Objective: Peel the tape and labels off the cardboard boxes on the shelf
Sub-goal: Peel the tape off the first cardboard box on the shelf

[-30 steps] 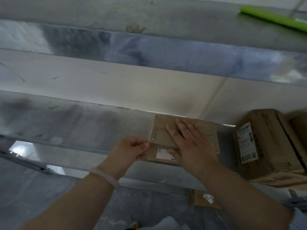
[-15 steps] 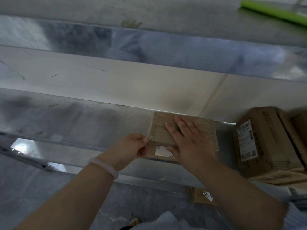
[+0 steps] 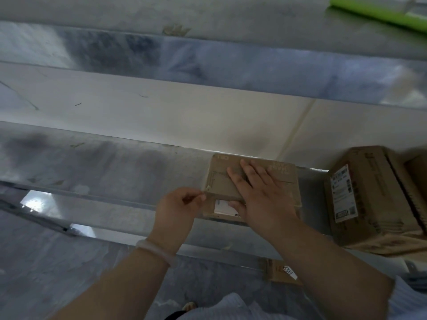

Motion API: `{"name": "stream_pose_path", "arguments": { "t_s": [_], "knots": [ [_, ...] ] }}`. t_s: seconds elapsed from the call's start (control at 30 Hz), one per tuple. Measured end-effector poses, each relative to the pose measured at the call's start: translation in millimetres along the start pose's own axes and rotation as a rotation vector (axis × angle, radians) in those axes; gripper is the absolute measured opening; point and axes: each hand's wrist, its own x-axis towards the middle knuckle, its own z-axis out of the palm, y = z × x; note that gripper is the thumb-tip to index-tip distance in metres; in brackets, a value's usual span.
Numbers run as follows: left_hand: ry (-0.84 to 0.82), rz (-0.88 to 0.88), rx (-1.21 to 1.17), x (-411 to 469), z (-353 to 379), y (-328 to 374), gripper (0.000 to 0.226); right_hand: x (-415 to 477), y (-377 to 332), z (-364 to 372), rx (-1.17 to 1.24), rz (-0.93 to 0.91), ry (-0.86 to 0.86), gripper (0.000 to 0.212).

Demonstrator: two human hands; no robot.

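Observation:
A small flat cardboard box (image 3: 286, 176) lies on the metal shelf (image 3: 104, 172), with a white label (image 3: 223, 207) on its front face. My right hand (image 3: 261, 195) lies flat on the box top, fingers straight, pressing it down, thumb beside the label. My left hand (image 3: 179, 209) is at the box's left front corner with thumb and forefinger pinched together on a thin strip of tape (image 3: 206, 190) at that edge. The tape itself is barely visible.
A larger cardboard box (image 3: 372, 197) with a white shipping label (image 3: 344, 192) stands on the shelf to the right. A green roll (image 3: 379, 15) lies on the upper shelf at top right. A piece of cardboard (image 3: 277, 271) sits below the shelf edge.
My left hand has drawn slightly left, away from the box corner, with fingertips still pinched. My right hand stays flat on the box.

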Motion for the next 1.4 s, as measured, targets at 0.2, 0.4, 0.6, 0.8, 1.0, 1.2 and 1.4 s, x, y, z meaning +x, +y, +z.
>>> {"name": "stream_pose_path", "arguments": {
  "t_s": [0.2, 0.4, 0.6, 0.8, 1.0, 1.2, 1.4],
  "knots": [
    [0.140, 0.303, 0.314, -5.0, 2.8, 5.9, 0.015, 0.4, -1.7, 0.8, 0.004, 0.010, 0.006, 0.071],
    [0.010, -0.111, -0.243, -1.4, 9.6, 6.3, 0.007, 2.1, -3.6, 0.2, 0.004, 0.021, 0.006, 0.072],
    [0.018, -0.082, -0.244, 2.6, 4.8, 2.0, 0.014, 2.3, -3.3, 2.1, 0.000, 0.032, 0.025, 0.071],
    [0.066, 0.111, 0.196, 3.4, 6.7, 11.1, 0.016, 2.6, -2.2, 2.5, -0.006, 0.021, 0.016, 0.071],
    [-0.086, -0.018, 0.052, 14.9, 0.0, 15.9, 0.024, 2.9, -2.3, 2.8, -0.015, 0.021, 0.036, 0.070],
    [-0.163, -0.241, -0.327, 15.7, -6.1, 18.2, 0.018, 1.9, -2.3, 2.2, -0.016, 0.022, 0.036, 0.070],
    [-0.347, -0.365, -0.399, 19.8, -7.1, 29.1, 0.027, 1.7, -2.6, -0.4, -0.006, 0.023, 0.021, 0.071]
  ]
}}
